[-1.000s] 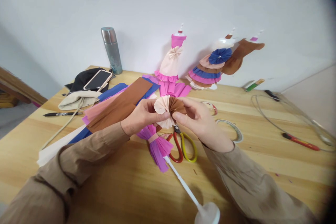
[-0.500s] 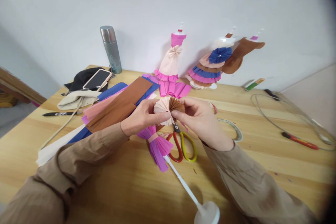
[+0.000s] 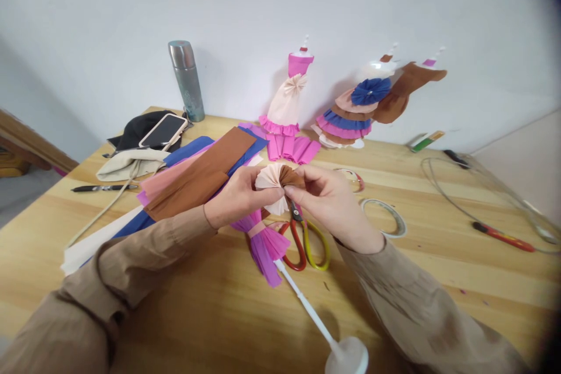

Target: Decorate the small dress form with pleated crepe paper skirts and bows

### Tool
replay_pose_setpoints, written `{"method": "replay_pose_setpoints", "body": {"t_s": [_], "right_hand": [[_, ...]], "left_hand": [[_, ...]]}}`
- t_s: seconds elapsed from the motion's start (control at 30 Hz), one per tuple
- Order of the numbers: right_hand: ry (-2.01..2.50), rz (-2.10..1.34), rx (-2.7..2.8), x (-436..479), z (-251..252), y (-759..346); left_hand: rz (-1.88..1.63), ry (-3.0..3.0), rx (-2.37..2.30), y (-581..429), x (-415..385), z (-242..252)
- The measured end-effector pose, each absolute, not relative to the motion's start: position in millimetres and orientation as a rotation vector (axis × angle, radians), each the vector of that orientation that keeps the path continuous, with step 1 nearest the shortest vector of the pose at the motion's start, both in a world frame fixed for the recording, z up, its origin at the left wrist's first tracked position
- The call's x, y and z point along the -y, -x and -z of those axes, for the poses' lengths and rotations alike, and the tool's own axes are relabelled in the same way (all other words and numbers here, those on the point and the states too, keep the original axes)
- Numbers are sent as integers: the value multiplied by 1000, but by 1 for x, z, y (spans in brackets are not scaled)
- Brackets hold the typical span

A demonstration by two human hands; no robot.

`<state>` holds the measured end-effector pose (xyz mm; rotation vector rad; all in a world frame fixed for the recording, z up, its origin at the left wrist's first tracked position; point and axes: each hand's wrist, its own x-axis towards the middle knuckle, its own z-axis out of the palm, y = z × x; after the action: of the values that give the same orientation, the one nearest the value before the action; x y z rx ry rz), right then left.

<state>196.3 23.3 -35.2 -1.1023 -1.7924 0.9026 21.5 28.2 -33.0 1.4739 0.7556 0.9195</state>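
Between my two hands is a pleated paper rosette (image 3: 270, 178), one half cream and the other brown. My left hand (image 3: 239, 196) pinches its cream side, thumb near the centre. On the brown side, my right hand (image 3: 328, 198) grips the folds between thumb and fingers. Just below lie scissors (image 3: 308, 239) with one red and one yellow handle, their blades partly hidden. A white stand (image 3: 309, 307) lies on its side, with a pink and purple crepe paper dress (image 3: 263, 239) at its upper end, partly under my left hand.
Crepe paper strips (image 3: 199, 178) lie to the left, near a phone (image 3: 164, 130) and a pen (image 3: 104, 188). A flask (image 3: 187, 82) and several paper-dressed forms (image 3: 284, 102) stand by the wall. Tape rolls (image 3: 397, 219) and a red-handled tool (image 3: 504, 236) are at right.
My right hand has shifted slightly left and its fingers have moved on the brown folds. The rosette stays held in both hands; the view has shifted a little.
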Motion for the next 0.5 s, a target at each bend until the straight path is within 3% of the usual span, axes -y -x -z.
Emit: {"method": "replay_pose_setpoints", "body": {"t_s": [0.5], "right_hand": [[1091,-940,1614,-24,27,-200]], "left_hand": [[-827,-1467,-826,-15,-33,33]]}}
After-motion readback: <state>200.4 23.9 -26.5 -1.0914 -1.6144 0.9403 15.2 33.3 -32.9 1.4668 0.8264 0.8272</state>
